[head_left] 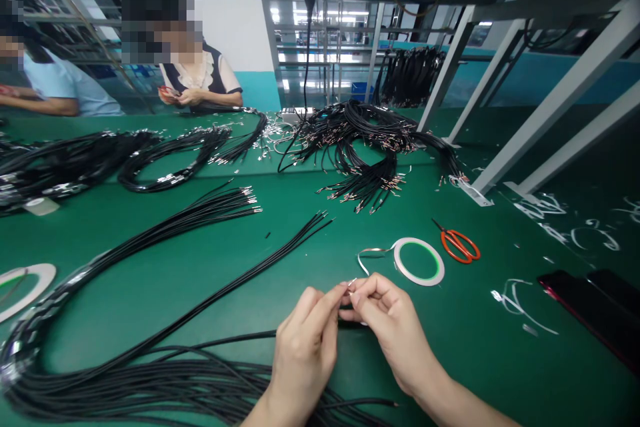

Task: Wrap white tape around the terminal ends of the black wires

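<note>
- Left hand [303, 347], right hand [391, 327]: fingertips pinched closed on black wire [260, 334] end, metal tip [353, 281] showing, above green mat [475, 353].
- Tape roll [400, 260], orange scissors [457, 245] lay nearby.

Past the right hand [395, 327], a hand can pass over the green counter [480, 347] as far as the tape roll [419, 261] and orange scissors [457, 245]; left of the left hand [303, 347], black wire bundles [125, 380] lie in the way.
</note>
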Available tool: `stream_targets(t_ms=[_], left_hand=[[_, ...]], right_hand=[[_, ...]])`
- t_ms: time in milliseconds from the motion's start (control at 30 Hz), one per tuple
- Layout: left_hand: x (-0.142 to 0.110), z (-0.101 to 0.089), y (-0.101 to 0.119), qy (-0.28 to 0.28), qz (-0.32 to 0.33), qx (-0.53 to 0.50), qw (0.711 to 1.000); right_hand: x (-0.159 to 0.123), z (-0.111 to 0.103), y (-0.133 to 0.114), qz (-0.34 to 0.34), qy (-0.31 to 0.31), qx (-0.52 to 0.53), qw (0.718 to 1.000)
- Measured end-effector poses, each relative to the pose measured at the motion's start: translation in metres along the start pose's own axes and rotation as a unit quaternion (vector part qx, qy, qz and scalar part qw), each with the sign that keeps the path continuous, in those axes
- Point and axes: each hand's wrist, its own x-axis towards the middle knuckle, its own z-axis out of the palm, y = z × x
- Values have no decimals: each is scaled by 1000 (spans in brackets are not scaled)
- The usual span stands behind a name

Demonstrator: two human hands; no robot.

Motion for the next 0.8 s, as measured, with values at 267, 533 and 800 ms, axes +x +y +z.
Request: stream_targets(t_ms=[267,533,800], left_hand=[[1,-1,1,-3,-16,-13,1000],[1,-2,4,7,-17,-22,1000],[2,-1,3,5,-23,-11,1000]], right_hand=[[-1,-1,2,-6,-8,-13,1000],[0,-1,2,-4,-10,-18,1000],[-2,-2,2,-1,-9,-20,1000]])
